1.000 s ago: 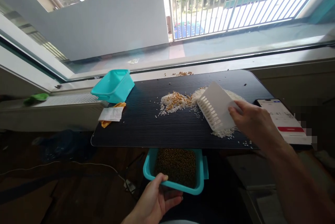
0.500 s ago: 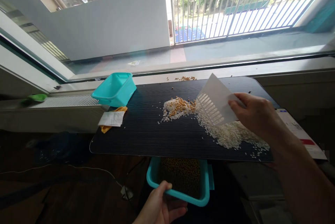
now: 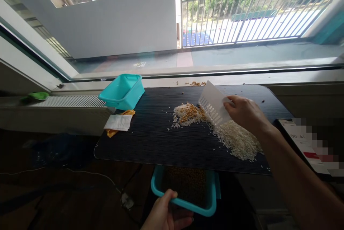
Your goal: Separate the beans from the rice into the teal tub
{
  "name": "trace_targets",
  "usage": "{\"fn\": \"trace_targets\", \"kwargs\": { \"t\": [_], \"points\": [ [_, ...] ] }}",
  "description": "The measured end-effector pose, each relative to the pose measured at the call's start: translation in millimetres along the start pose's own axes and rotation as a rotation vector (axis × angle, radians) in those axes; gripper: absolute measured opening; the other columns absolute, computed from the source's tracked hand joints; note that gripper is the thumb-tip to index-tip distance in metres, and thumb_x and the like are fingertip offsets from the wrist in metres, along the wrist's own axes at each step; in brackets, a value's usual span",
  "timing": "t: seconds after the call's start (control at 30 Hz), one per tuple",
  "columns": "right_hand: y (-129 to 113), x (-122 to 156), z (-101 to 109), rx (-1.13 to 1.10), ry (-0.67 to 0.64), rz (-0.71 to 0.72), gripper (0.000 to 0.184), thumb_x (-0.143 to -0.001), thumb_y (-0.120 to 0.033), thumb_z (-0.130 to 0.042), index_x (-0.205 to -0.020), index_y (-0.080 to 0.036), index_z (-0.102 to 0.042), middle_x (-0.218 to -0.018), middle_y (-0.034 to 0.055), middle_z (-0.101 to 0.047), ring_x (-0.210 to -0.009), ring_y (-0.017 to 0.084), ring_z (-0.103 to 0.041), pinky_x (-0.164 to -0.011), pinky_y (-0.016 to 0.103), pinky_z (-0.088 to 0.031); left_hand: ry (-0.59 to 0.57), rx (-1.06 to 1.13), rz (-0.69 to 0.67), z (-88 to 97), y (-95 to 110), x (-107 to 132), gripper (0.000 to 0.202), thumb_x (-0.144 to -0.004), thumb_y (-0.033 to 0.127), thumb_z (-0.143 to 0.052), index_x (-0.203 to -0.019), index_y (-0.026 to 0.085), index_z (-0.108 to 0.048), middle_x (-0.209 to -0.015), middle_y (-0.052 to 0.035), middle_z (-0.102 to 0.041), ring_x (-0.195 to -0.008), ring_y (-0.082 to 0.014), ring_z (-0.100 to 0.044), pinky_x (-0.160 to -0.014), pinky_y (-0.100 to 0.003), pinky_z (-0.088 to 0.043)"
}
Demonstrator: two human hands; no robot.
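My right hand grips the edge of a thin white slotted scraper. The scraper stands tilted, its slotted end down among the grains. A heap of white rice lies under and in front of that hand. To its left is a smaller pile of rice mixed with yellow soybeans. Below the table's front edge, my left hand clasps the near rim of a teal plastic basket, thumb on top and fingers beneath. Many soybeans lie inside it, in shadow.
A second teal basket stands at the back left of the black table. In front of it lies a white tissue packet on an orange cloth. Loose soybeans dot the windowsill. A phone rests at the right.
My right hand and the scraper have moved left across the rice, and the scraper is angled more steeply. My left hand keeps its hold on the basket. The view has shifted slightly.
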State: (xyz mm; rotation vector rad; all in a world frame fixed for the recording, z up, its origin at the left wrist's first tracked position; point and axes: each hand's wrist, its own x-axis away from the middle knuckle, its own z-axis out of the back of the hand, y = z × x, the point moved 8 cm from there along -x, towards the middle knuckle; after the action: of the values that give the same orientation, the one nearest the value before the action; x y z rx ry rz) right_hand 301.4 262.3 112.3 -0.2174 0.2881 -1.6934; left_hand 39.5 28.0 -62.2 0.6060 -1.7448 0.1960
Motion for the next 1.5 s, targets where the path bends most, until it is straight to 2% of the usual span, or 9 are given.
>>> {"fn": "trace_targets", "kwargs": {
  "t": [0.13, 0.23, 0.3, 0.5, 0.73, 1.17, 1.5],
  "points": [
    [-4.2, 7.0, -1.8, -0.006, 0.009, 0.036, 0.034, -0.093, -0.042, -0.055, -0.115, -0.018, -0.063, -0.102, 0.0048, -0.068, -0.085, 0.016, -0.065, -0.075, 0.038, -0.055, 0.0, 0.003, -0.018, 1.1, 1.3, 1.5, 0.009, -0.095, 0.022, -0.049, -0.096, 0.014, -0.052, -0.072, -0.0093, -0.071, -0.059, -0.02, -0.07, -0.059, -0.03, -0.057],
    [-9.1, 12.5, 1.4, -0.001, 0.041, 0.074, 0.03, -0.094, -0.035, -0.048, -0.11, -0.02, -0.068, -0.085, 0.005, -0.071, -0.075, 0.018, -0.064, -0.064, 0.033, -0.048, -0.021, 0.011, -0.024, 2.3, 0.1, 0.8, 0.008, -0.094, 0.021, -0.05, -0.093, 0.014, -0.054, -0.072, -0.0096, -0.071, -0.06, -0.0202, -0.071, -0.059, -0.03, -0.057],
    [-12.4, 16.6, 4.0, 0.001, 0.061, 0.097, 0.032, -0.091, -0.032, -0.045, -0.107, -0.022, -0.071, -0.081, 0.0068, -0.072, -0.072, 0.02, -0.064, -0.058, 0.032, -0.042, -0.042, 0.021, -0.02, 2.9, -1.5, -0.3, 0.008, -0.094, 0.022, -0.051, -0.091, 0.014, -0.054, -0.073, -0.0102, -0.072, -0.061, -0.0208, -0.071, -0.06, -0.031, -0.057],
    [-19.3, 29.8, 6.7, -0.002, 0.087, 0.14, 0.034, -0.088, -0.036, -0.044, -0.103, -0.025, -0.072, -0.081, 0.0077, -0.073, -0.066, 0.021, -0.061, -0.055, 0.031, -0.036, -0.012, 0.014, -0.04, 4.3, -0.7, 1.2, 0.01, -0.095, 0.023, -0.05, -0.09, 0.015, -0.053, -0.074, -0.0097, -0.071, -0.061, -0.0202, -0.071, -0.061, -0.031, -0.057],
    [-27.7, 46.2, 4.2, -0.001, 0.1, 0.188, 0.032, -0.089, -0.038, -0.041, -0.091, -0.027, -0.071, -0.072, 0.0054, -0.07, -0.063, 0.021, -0.058, -0.056, 0.031, -0.035, -0.021, 0.021, -0.058, 0.7, 0.4, 6.0, 0.006, -0.093, 0.02, -0.05, -0.09, 0.015, -0.053, -0.073, -0.0092, -0.072, -0.059, -0.0201, -0.07, -0.059, -0.031, -0.057],
    [-47.6, 66.1, -4.2, 0.042, 0.043, 0.259, 0.04, -0.089, -0.038, -0.039, -0.108, -0.026, -0.073, -0.075, 0.0064, -0.075, -0.066, 0.023, -0.065, -0.056, 0.031, -0.037, -0.028, -0.016, -0.061, -2.5, -0.7, 12.5, 0.009, -0.092, 0.02, -0.048, -0.094, 0.014, -0.054, -0.073, -0.0098, -0.072, -0.06, -0.0194, -0.07, -0.06, -0.03, -0.057],
    [-53.0, 74.4, 3.1, 0.081, 0.121, 0.335, 0.042, -0.092, -0.041, -0.039, -0.115, -0.027, -0.072, -0.086, 0.0072, -0.079, -0.073, 0.025, -0.07, -0.059, 0.033, -0.041, -0.028, 0.005, -0.059, 1.8, -6.9, 10.6, 0.009, -0.092, 0.019, -0.048, -0.088, 0.014, -0.054, -0.069, -0.0082, -0.071, -0.059, -0.0195, -0.07, -0.061, -0.031, -0.058]
  ]
}}
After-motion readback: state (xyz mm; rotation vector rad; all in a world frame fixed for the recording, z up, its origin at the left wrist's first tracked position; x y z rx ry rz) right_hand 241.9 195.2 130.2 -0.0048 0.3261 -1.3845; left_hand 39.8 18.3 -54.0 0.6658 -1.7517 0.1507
